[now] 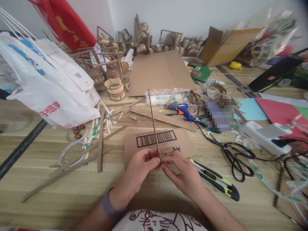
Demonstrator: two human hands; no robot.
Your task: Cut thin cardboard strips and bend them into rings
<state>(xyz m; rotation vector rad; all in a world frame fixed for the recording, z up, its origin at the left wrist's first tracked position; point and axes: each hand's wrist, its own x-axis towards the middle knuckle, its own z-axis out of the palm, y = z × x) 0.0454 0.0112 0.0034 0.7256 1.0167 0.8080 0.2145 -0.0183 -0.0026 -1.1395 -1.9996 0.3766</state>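
Both of my hands meet over a piece of cardboard with a printed barcode (156, 138). My left hand (141, 168) and my right hand (181, 173) pinch the lower end of a long thin cardboard strip (153, 120). The strip stands nearly upright and leans slightly left at the top. A yellow and black utility knife (216, 179) lies on the wooden table just right of my right hand. Black scissors (237, 158) lie further right.
A blue glue gun (183, 110), a bag of sticks (166, 96) and flat cardboard (158, 72) lie behind. White plastic bags (45, 83) fill the left. Small woven baskets (115, 88) and frames stand at the back. Loose cardboard strips (99, 144) lie left; a white power strip (267, 138) right.
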